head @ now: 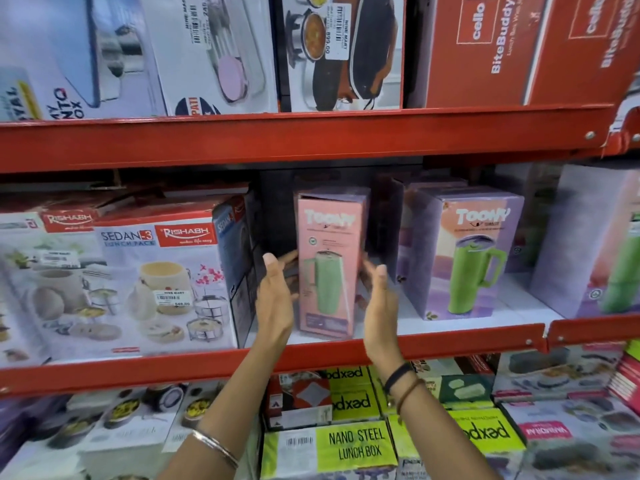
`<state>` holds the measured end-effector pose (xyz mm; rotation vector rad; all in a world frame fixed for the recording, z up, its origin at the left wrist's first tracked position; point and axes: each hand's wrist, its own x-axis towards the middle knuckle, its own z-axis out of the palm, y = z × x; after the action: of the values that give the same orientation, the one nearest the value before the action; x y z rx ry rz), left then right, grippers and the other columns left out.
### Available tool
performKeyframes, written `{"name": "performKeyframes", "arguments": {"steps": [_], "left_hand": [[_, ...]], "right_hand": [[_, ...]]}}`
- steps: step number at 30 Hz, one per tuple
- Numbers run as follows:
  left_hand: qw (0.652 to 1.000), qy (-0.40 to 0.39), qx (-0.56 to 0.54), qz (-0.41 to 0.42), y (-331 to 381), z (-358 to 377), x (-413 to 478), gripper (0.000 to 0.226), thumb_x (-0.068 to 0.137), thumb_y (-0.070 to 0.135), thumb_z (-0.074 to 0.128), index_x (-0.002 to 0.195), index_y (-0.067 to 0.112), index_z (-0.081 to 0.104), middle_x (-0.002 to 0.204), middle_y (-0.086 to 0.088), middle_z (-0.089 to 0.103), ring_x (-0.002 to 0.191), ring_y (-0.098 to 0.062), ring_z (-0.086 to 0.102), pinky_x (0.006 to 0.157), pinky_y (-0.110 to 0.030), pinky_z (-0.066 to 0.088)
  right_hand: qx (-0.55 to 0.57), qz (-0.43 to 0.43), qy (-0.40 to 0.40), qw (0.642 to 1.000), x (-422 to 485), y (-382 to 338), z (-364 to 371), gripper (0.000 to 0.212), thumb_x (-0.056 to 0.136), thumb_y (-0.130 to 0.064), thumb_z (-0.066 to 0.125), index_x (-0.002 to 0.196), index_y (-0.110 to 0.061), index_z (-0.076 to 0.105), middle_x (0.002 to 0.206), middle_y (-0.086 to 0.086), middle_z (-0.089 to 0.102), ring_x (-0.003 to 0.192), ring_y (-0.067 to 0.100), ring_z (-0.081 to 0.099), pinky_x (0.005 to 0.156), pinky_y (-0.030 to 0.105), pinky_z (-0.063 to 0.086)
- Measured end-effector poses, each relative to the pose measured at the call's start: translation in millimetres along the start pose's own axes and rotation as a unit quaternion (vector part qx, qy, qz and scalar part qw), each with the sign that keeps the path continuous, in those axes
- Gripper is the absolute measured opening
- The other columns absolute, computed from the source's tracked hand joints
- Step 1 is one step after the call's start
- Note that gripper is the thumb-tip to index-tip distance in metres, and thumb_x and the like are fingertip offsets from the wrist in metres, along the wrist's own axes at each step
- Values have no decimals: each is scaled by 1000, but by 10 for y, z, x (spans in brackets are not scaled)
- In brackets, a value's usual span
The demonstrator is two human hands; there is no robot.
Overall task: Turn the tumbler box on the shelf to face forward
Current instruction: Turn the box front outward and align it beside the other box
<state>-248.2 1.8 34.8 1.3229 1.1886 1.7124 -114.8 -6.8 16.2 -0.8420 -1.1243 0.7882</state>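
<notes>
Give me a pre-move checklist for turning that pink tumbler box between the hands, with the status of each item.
1. Tumbler box upright on the shelf: ok.
2. Left hand against the box's left side: cannot tell, fingers open, contact unclear.
3. Right hand against the right side: cannot tell, fingers blurred.
4. Room on the left toward the lunch pack box: ok, a gap shows.
5. Room on the right toward the purple tumbler box: ok, a gap shows.
6. Wide front panel facing forward: not ok, the narrow pink side faces out.
</notes>
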Motion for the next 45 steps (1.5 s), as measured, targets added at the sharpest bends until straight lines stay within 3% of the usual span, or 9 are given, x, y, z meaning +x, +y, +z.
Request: {"name": "performKeyframes", "arguments": {"steps": [5,12,17,20,25,29,36,41,45], "left_hand": [[1000,-5,-7,26,32,161,-180,64,82,78,13,108,46,62,120,7,63,112,-13,59,96,-47,52],[998,19,5,59,-245,314,-419,58,87,72,23,113,37,61,107,18,64,104,-8,60,91,-51,53],[994,101,-21,21,-143,277,-119,54,99,48,17,133,22,49,138,2,50,131,-15,42,111,-36,32],[995,82,-41,-42,-115,228,184,58,99,50,11,144,23,36,154,-1,34,142,-18,29,116,-37,20],[993,37,-73,-88,-99,275,401,67,97,51,7,141,13,40,143,-9,49,128,-16,45,103,-28,28],[990,41,-102,-84,-92,280,402,74,95,58,9,130,12,55,135,-10,58,127,-24,51,113,-42,34],[998,45,-35,-39,1,208,200,76,86,72,9,127,31,57,139,0,54,130,-22,48,113,-49,33],[998,67,0,-20,-70,238,-14,75,89,68,15,137,21,48,146,-2,47,136,-22,41,116,-39,27],[997,69,31,-10,-139,211,-133,60,98,50,18,147,17,27,156,-3,30,143,-17,26,109,-22,18]], "right_hand": [[76,68,-24,995,399,-6,-194,48,85,-62,29,104,-34,62,133,10,58,123,25,53,106,44,40],[130,131,-45,982,624,160,-342,44,99,-37,24,110,-12,58,102,3,63,90,16,57,76,28,45],[37,48,48,997,443,176,-292,50,96,-43,28,127,-13,54,134,6,57,124,17,51,108,35,37],[-40,-39,98,994,96,131,-181,49,93,-42,29,131,-19,48,138,-2,49,126,6,44,104,16,31],[-136,-47,7,990,-315,142,50,70,84,-61,20,144,-26,26,151,-5,22,137,-1,15,113,25,10],[-120,2,-60,991,-287,119,74,65,86,-62,20,146,-37,16,160,-12,-1,143,-4,-4,121,39,-4],[24,78,-72,994,286,90,-312,103,61,-90,34,144,-29,33,154,-5,32,142,12,30,120,45,20],[55,113,-102,987,440,131,-423,64,81,-68,24,132,-36,45,147,-1,45,134,18,41,116,51,26],[45,127,-113,984,479,176,-460,64,89,-62,17,137,-29,43,146,2,45,132,20,44,114,51,29]]}}
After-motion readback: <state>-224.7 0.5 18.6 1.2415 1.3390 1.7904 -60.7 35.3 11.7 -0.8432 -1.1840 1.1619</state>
